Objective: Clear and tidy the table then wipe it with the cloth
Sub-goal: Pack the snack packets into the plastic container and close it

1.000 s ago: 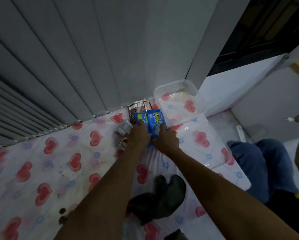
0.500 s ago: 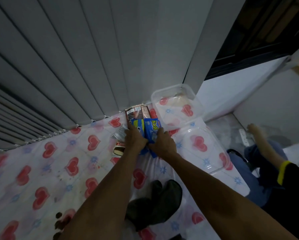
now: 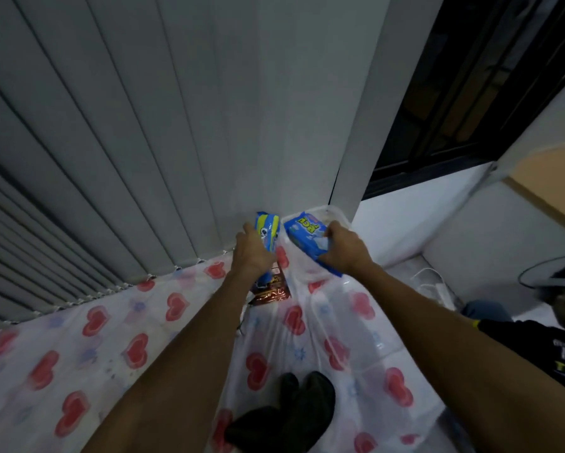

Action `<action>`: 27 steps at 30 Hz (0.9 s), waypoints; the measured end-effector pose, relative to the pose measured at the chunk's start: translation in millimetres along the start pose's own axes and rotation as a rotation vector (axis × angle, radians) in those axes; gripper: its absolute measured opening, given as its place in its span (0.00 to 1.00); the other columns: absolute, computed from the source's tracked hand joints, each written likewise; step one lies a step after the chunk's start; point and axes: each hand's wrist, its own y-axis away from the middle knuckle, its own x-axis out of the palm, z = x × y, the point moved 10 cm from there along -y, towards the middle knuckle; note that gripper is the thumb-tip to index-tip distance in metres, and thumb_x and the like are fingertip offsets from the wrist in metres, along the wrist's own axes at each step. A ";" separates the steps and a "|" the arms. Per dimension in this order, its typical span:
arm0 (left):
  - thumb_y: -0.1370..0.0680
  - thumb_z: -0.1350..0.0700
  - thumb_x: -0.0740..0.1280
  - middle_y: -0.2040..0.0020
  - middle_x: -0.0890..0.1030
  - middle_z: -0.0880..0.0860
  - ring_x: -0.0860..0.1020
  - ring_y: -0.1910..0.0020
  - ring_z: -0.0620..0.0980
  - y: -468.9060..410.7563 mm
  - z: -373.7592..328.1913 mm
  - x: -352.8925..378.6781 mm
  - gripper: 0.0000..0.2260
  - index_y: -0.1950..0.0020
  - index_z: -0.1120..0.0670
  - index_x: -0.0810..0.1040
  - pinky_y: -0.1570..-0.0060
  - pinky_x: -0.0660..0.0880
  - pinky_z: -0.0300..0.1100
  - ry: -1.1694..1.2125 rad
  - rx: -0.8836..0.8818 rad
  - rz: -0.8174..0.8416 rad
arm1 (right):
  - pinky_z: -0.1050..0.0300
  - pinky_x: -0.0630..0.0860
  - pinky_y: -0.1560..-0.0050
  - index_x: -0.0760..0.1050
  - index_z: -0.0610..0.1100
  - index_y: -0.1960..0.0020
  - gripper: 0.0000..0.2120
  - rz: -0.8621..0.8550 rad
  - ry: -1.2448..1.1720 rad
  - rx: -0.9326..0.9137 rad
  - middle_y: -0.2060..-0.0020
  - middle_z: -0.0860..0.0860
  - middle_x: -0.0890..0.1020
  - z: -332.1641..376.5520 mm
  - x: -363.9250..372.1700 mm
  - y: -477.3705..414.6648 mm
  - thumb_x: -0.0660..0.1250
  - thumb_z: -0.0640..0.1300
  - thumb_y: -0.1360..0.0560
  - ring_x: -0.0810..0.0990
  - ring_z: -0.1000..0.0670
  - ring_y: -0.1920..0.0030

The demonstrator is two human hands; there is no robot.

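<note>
Holding one blue snack packet apiece, both hands are up at the far end of the desk (image 3: 78, 348), close to the grey vertical blinds (image 3: 111, 142). The left hand (image 3: 251, 256) has its grip clamped round a blue-and-yellow packet (image 3: 269, 232) standing nearly upright, raised off the surface. The right hand (image 3: 345, 248) is closed on a flatter blue packet (image 3: 307, 235) with yellow lettering, tilted and held just over the clear plastic container (image 3: 335, 214) in the far right corner. The two packets are near each other but apart.

Below the left wrist a shiny brown wrapper (image 3: 271, 292) lies on the desk, partly hidden by the forearm. A white covering with red hearts is spread over the desk, with a clear plastic sheet wrinkled on top of its right part. The dark cloth (image 3: 294, 416) sits crumpled at the near edge, between the two forearms, touched by neither hand.

Off to the right, another person in a black shirt (image 3: 542, 351) and a brimmed cap is low down beside the desk, next to a white wall.
</note>
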 end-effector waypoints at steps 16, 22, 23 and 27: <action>0.34 0.60 0.77 0.42 0.74 0.62 0.76 0.44 0.62 -77.1 -57.2 95.8 0.29 0.37 0.59 0.68 0.53 0.72 0.45 -0.142 0.003 0.055 | 0.50 0.75 0.40 0.75 0.49 0.33 0.17 0.511 0.262 -0.407 0.40 0.44 0.79 -68.4 109.6 -121.5 0.67 0.47 0.22 0.78 0.43 0.42; 0.33 0.56 0.77 0.35 0.72 0.58 0.73 0.37 0.59 -111.0 -78.7 159.3 0.32 0.32 0.55 0.68 0.37 0.72 0.52 -0.356 0.134 0.152 | 0.47 0.74 0.35 0.72 0.47 0.28 0.21 0.528 0.251 -0.492 0.34 0.43 0.76 -85.7 98.3 -113.2 0.65 0.46 0.20 0.76 0.39 0.36; 0.32 0.53 0.78 0.36 0.73 0.57 0.73 0.37 0.58 -117.6 -80.0 172.8 0.31 0.33 0.54 0.69 0.37 0.72 0.53 -0.375 0.159 0.180 | 0.48 0.73 0.35 0.70 0.47 0.27 0.23 0.527 0.249 -0.503 0.33 0.43 0.75 -87.5 96.4 -110.4 0.65 0.44 0.21 0.75 0.39 0.35; 0.31 0.54 0.77 0.34 0.72 0.57 0.73 0.36 0.59 -133.7 -71.7 218.1 0.28 0.33 0.54 0.72 0.35 0.71 0.53 -0.391 0.148 0.295 | 0.48 0.72 0.35 0.68 0.48 0.25 0.30 0.529 0.179 -0.494 0.31 0.42 0.73 -93.5 87.4 -105.5 0.68 0.37 0.26 0.73 0.39 0.33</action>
